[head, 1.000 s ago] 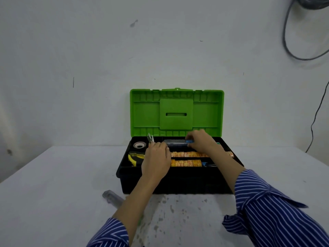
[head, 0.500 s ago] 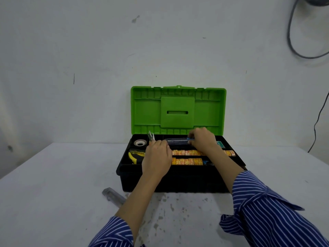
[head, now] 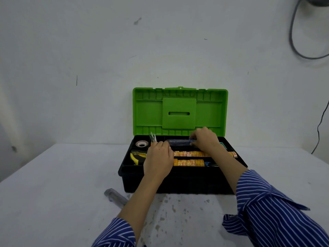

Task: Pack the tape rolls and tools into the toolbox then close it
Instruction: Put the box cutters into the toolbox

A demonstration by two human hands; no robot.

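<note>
A black toolbox [head: 178, 182] stands open on the table, its green lid [head: 179, 111] upright. Inside lie two rows of orange-patterned tape rolls [head: 188, 162], a small white tape roll [head: 141, 143] at the back left, and a yellow-and-black tool [head: 136, 156] at the left. My left hand [head: 158, 160] is over the tray's left half and holds a pair of pliers [head: 152, 137] whose metal tips stick up. My right hand [head: 204, 139] grips one end of a clear blue-tinted case [head: 178, 141] at the back of the tray.
A grey translucent bar-shaped object [head: 115, 196] lies on the white table [head: 53, 184] left of the toolbox's front corner. A white wall rises right behind the box. Cables [head: 299, 50] hang at the far right.
Both hands stay in the tray almost unmoved. The view has shifted slightly; the box appears a little higher in the frame.
</note>
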